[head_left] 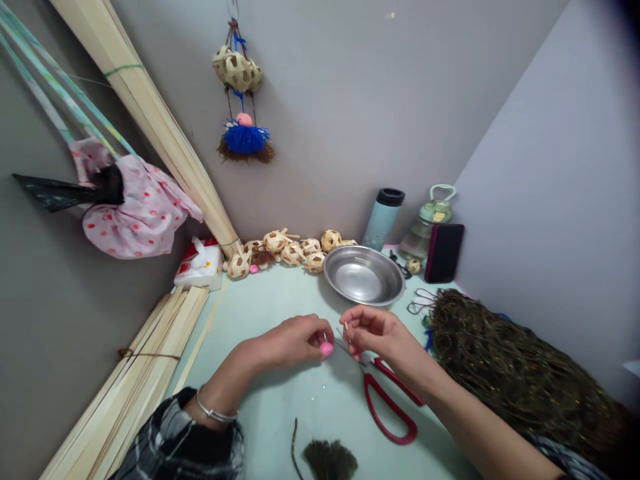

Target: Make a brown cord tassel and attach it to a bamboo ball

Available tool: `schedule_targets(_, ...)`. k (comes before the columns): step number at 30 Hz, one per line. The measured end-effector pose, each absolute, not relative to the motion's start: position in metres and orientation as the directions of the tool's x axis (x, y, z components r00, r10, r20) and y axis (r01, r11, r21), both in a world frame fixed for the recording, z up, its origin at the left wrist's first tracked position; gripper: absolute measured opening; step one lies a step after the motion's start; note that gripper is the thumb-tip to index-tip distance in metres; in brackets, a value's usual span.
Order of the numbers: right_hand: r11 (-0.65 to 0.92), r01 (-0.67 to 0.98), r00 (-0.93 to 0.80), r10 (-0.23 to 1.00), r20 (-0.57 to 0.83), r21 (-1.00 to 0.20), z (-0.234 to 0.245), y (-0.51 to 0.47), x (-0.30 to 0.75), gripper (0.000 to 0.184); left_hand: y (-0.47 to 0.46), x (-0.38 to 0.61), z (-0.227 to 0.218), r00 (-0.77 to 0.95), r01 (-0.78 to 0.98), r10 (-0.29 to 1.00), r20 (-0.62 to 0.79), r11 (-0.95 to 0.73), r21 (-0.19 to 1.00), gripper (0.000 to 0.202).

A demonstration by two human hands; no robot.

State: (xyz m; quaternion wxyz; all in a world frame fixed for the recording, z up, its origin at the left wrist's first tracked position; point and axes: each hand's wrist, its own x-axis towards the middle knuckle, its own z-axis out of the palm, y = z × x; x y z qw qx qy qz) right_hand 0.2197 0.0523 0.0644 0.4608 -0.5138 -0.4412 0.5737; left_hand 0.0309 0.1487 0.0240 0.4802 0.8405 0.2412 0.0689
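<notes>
My left hand [295, 341] is closed in a pinch around a small pink ball [327, 349], low over the pale green table. To its right, my right hand [373, 328] is closed too, its fingertips pinching something thin and small that I cannot make out. Below the right hand lies a pair of scissors [369, 393] with red handles, their blades partly hidden by the fingers. A dark green tuft of yarn [330, 460] and a short dark cord [295, 443] lie at the near edge. Just beyond my hands stands a steel bowl [365, 277].
Woven strip balls [293, 252] line the wall. A tissue pack [199, 263] and bundled wood strips [145, 373] are at left. A blue tumbler [383, 220], water bottle [425, 223], phone [444, 253] and heap of dark yarn [500, 353] are at right. A woven ornament [243, 100] hangs above.
</notes>
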Motion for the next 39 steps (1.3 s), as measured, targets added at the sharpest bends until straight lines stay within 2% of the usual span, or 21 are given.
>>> schedule_targets(2, -0.183, -0.045, -0.091, 0.98, -0.178, -0.982, 0.065, 0.05, 0.217, 0.027, 0.155, 0.028, 0.024, 0.892, 0.288, 0.42, -0.169, -0.238, 0.928, 0.024)
schedule_targets(5, -0.147, 0.06, -0.163, 0.974, -0.155, -0.987, 0.064, 0.044, 0.209, 0.018, 0.164, 0.023, 0.024, 0.916, 0.229, 0.353, -0.189, -0.073, 0.971, 0.03)
schedule_targets(7, -0.062, 0.188, -0.212, 0.972, -0.102, -0.98, 0.062, 0.037, 0.2, 0.008, 0.167, 0.021, 0.022, 0.924, 0.196, 0.338, -0.178, -0.018, 0.98, 0.031)
schedule_targets(9, 0.073, 0.346, -0.303, 0.952, -0.037, -0.935, 0.059, 0.03, 0.191, 0.007, 0.169, 0.02, 0.02, 0.926, 0.172, 0.338, -0.171, 0.027, 0.985, 0.032)
schedule_targets(13, 0.392, 0.565, -0.57, 0.822, 0.0, -0.726, 0.047, 0.018, 0.176, 0.011, 0.171, 0.02, 0.013, 0.92, 0.139, 0.351, -0.174, 0.122, 0.983, 0.032)
schedule_targets(16, 0.581, 0.632, -0.669, 0.743, 0.017, -0.514, 0.032, 0.016, 0.165, 0.009, 0.172, 0.02, 0.011, 0.926, 0.122, 0.335, -0.176, 0.174, 0.977, 0.034)
schedule_targets(19, 0.677, 0.645, -0.729, 0.685, -0.019, -0.353, 0.021, 0.017, 0.159, 0.005, 0.171, 0.02, 0.011, 0.923, 0.133, 0.336, -0.187, 0.179, 0.975, 0.035)
schedule_targets(22, 0.692, 0.645, -0.728, 0.686, 0.016, -0.323, 0.024, 0.021, 0.163, 0.01, 0.17, 0.02, 0.011, 0.922, 0.145, 0.331, -0.203, 0.192, 0.971, 0.037)
schedule_targets(27, 0.508, 0.692, -0.509, 0.847, 0.152, -0.513, 0.05, 0.031, 0.194, 0.014, 0.169, 0.022, 0.007, 0.936, 0.134, 0.291, -0.197, 0.222, 0.966, 0.039)
schedule_targets(29, 0.441, 0.719, -0.4, 0.895, 0.198, -0.537, 0.054, 0.036, 0.206, 0.013, 0.169, 0.022, 0.005, 0.94, 0.141, 0.269, -0.208, 0.248, 0.958, 0.04)
schedule_targets(35, 0.428, 0.824, -0.335, 0.897, 0.289, -0.371, 0.038, 0.044, 0.216, 0.014, 0.168, 0.025, -0.001, 0.94, 0.163, 0.234, -0.247, 0.33, 0.93, 0.041)
schedule_targets(39, 0.441, 0.84, -0.347, 0.884, 0.312, -0.315, 0.035, 0.045, 0.214, 0.015, 0.165, 0.027, -0.001, 0.948, 0.142, 0.219, -0.232, 0.364, 0.92, 0.04)
